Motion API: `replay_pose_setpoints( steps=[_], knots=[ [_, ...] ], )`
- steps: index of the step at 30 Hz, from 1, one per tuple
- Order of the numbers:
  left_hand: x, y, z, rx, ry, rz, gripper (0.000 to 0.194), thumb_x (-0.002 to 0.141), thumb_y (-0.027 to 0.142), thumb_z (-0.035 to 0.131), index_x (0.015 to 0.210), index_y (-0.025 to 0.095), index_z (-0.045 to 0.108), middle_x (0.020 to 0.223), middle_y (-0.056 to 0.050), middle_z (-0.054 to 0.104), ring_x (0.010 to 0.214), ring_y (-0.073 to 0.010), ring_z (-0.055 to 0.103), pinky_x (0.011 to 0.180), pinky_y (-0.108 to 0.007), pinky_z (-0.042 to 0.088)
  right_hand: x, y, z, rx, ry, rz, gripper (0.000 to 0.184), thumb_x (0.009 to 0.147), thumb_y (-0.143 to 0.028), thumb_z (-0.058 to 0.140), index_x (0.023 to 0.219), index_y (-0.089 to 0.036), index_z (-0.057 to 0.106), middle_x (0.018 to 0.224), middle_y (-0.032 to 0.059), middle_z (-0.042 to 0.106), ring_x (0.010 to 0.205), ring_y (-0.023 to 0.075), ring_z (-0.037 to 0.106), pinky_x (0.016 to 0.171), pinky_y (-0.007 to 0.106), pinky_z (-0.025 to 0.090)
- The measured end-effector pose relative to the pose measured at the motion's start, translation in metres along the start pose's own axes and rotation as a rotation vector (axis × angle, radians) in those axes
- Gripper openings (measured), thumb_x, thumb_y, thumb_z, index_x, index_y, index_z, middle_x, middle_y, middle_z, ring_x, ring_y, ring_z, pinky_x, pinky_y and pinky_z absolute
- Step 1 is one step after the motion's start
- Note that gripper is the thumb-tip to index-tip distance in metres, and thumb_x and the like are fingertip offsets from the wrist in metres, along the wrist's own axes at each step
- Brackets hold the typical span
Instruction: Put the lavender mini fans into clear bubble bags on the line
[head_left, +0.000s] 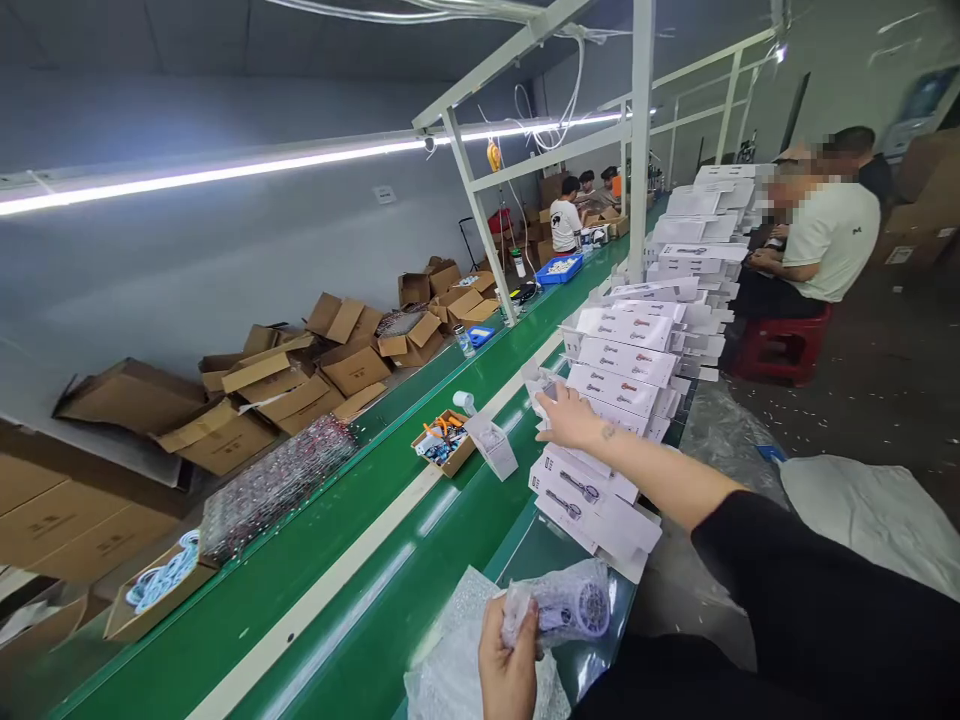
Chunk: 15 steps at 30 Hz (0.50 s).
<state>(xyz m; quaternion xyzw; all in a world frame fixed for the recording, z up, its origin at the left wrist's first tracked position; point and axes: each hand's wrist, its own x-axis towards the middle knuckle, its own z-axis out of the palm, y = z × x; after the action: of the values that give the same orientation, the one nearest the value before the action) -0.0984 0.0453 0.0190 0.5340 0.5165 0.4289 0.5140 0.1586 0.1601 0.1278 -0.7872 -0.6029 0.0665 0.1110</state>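
Observation:
My left hand (514, 655), low in the view, is closed around a bubble-wrapped handheld fan (566, 610) with a pale purple body and round grille. Under it lies a sheet of bubble wrap (450, 650). My right arm stretches forward, and my right hand (568, 415) has its fingers on a small white box (538, 385) at the edge of the conveyor. The fingertips are partly hidden there. Flat white printed cartons (592, 495) with fan pictures lie below that forearm. Another white box (491, 445) stands open on the belt.
A brown tray (454, 460) of orange-handled tools and small parts sits on the green conveyor (360, 600). White cartons (630, 350) are stacked along its right edge. Brown boxes (225, 440) line the left side. A co-worker (832, 240) sits on a red stool (780, 345) at right.

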Motion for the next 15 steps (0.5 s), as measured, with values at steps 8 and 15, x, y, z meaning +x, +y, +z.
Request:
replay_pose_setpoints(
  steps=[8,15],
  knots=[
    [-0.004,-0.004,-0.033,-0.236,0.177,-0.098,0.039,0.059,0.047,0.075,0.073,0.015,0.057,0.06,0.003,0.054,0.05,-0.0088,0.046,0.039,-0.019,0.039,0.033,-0.003,0.002,-0.135,-0.131,-0.016,0.068,0.074,-0.033,0.064,0.136,-0.033,0.034,0.111,0.0177,0.05,0.107,0.0397,0.045,0.08,0.05,0.037],
    [0.012,0.03,-0.081,-0.611,0.485,-0.008,0.037,0.058,0.036,0.077,0.084,0.018,0.057,0.071,0.003,0.057,0.055,-0.0083,0.05,0.046,-0.019,0.04,-0.053,-0.051,0.014,0.182,0.183,-0.639,0.062,0.066,-0.029,0.067,0.121,-0.016,0.043,0.107,0.0141,0.045,0.098,0.0294,0.041,0.081,0.044,0.04]
  ],
)
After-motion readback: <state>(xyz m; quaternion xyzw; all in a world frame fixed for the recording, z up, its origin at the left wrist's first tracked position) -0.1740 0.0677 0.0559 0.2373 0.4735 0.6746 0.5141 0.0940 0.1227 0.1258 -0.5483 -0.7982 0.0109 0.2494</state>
